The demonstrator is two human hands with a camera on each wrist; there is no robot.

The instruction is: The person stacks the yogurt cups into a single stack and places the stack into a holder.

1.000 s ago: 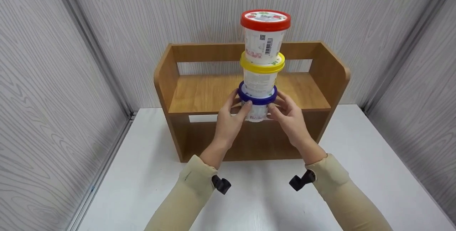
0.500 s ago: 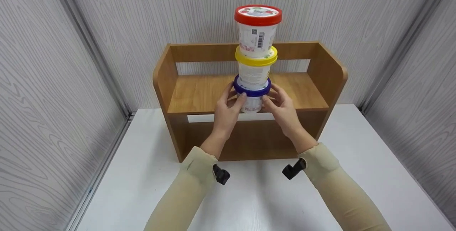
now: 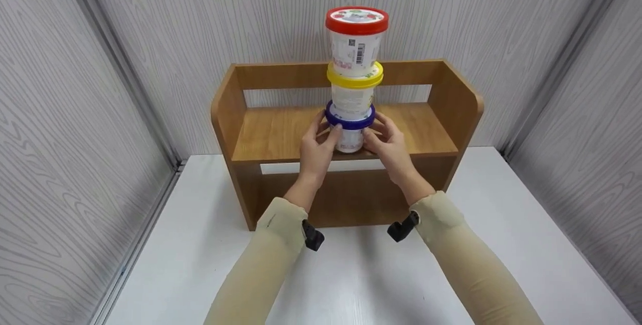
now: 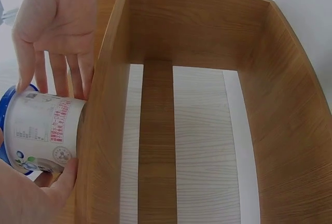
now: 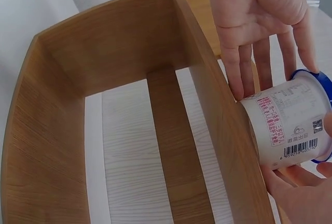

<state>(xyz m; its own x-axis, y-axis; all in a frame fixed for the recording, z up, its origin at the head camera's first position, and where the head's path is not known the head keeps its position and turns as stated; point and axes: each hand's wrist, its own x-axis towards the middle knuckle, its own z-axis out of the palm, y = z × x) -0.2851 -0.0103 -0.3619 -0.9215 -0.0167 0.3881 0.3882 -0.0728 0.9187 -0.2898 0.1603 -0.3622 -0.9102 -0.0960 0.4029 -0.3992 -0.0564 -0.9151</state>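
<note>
Three white tubs stand stacked upright at the front edge of the wooden shelf unit's upper board. The red-lidded tub [image 3: 353, 51] is on top, the yellow-lidded tub [image 3: 351, 99] in the middle. At the bottom is the blue-lidded tub [image 3: 349, 140], which my left hand [image 3: 316, 157] grips from the left, thumb in front below the lid. On its right side my right hand [image 3: 392, 152] grips the same tub. In the left wrist view, the base of the blue-lidded tub [image 4: 44, 125] is right at the board's edge; the right wrist view shows its barcode.
The shelf unit [image 3: 273, 134] has raised side panels and a back rail [image 3: 281, 75] behind the stack. Below the upper board is an open lower compartment [image 3: 346, 197]. A white table [image 3: 200, 245] carries the unit, with grey wood-grain walls [image 3: 165, 19] around it.
Both hands have moved the stack forward and slightly left, from in front of the shelf unit to the front edge of its upper board. The grip is the same.
</note>
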